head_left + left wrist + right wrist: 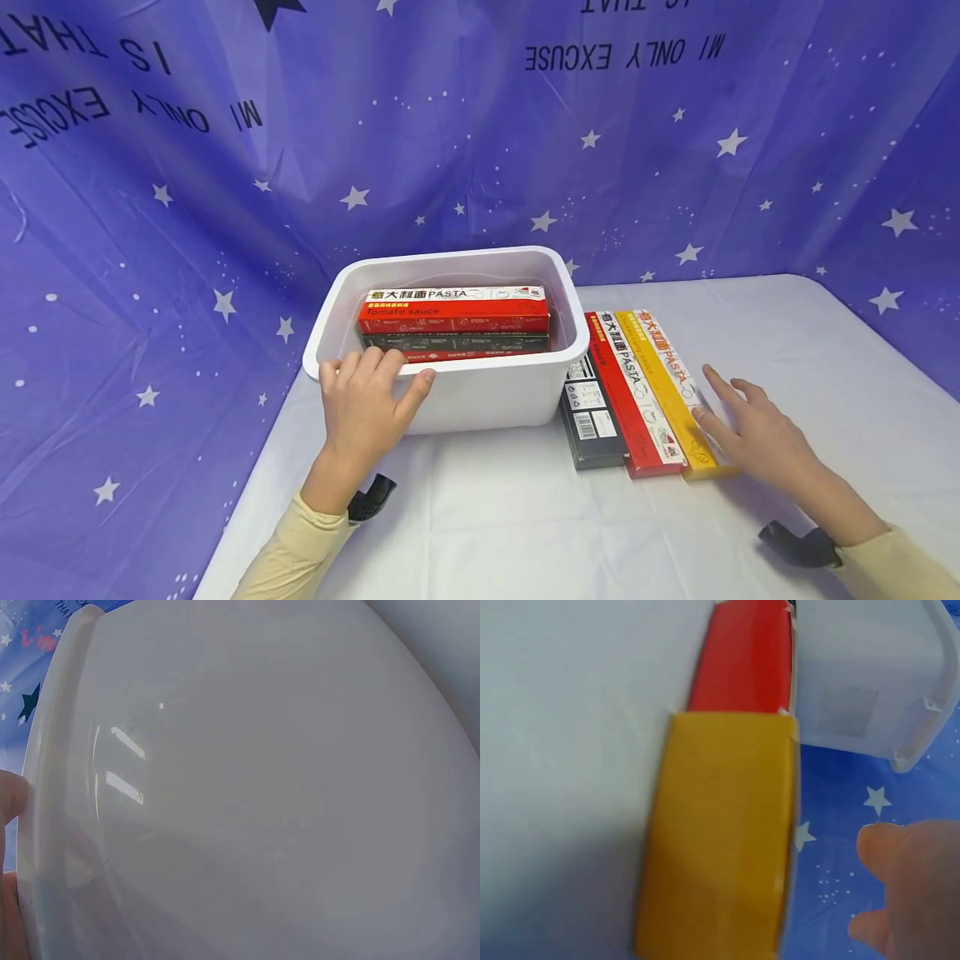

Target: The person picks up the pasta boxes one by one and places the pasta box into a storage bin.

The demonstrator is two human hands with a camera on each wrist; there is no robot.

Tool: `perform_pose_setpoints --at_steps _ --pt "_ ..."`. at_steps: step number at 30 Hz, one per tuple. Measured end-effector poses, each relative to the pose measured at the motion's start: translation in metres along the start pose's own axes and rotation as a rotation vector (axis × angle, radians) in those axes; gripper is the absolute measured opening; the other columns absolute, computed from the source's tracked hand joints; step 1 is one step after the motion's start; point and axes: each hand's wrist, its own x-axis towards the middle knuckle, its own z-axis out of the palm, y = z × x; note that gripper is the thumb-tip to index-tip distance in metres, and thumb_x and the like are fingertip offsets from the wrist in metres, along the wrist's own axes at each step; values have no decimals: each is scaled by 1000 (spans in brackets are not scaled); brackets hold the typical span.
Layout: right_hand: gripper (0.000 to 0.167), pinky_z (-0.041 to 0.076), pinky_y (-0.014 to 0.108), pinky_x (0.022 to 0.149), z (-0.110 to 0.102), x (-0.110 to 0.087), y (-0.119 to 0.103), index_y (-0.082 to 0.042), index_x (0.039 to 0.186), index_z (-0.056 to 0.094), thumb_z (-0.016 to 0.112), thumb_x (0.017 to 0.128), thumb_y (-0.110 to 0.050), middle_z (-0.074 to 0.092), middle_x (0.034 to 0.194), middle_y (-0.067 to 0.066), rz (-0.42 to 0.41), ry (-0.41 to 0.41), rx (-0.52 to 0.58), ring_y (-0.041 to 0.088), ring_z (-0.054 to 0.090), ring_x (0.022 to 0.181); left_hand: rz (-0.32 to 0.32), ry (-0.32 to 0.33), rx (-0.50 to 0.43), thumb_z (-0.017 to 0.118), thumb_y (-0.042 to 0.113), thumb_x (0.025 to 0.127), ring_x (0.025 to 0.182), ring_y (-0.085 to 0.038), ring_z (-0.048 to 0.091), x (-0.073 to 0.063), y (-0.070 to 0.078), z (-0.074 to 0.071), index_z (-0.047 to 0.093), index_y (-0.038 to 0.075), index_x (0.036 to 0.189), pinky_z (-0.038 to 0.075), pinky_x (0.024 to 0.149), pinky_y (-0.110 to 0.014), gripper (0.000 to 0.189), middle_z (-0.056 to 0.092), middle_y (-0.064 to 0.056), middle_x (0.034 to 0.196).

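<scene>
Presently, nearest: left hand (363, 408), lower centre-left, fingers hooked over the near rim of the white bin (487, 396). Right hand (765, 433), lower right, fingers spread, thumb at the edge of the yellow box (667, 392); contact cannot be told. Left of that box, side by side on the worktop (517, 517): red box (633, 400), dark box (592, 425). Beyond, inside the bin, frame centre: two more boxes (453, 315), red behind dark. Step, as judged: steadying bin, reaching to yellow box. Next move probably calls for closing thumb and fingers on its long sides. Farthest: starred purple backdrop (450, 167).
</scene>
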Motion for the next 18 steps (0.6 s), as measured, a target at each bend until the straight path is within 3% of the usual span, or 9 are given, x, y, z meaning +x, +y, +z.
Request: perform_pose_setpoints --at_steps 10,18 --pt "72 43 77 85 20 -5 -4 -11 159 33 49 102 -53 37 145 44 -55 -3 21 68 47 122 -2 0 1 28 71 101 67 -38 52 1 0 0 63 5 82 31 70 -52 78 62 -16 73" --pt "66 46 74 85 27 -5 -9 -9 154 43 50 102 -50 41 143 44 -65 -13 -46 65 50 119 -9 -8 5 27 71 101 67 -38 51 0 0 -1 63 5 82 31 71 -52 78 62 -16 74"
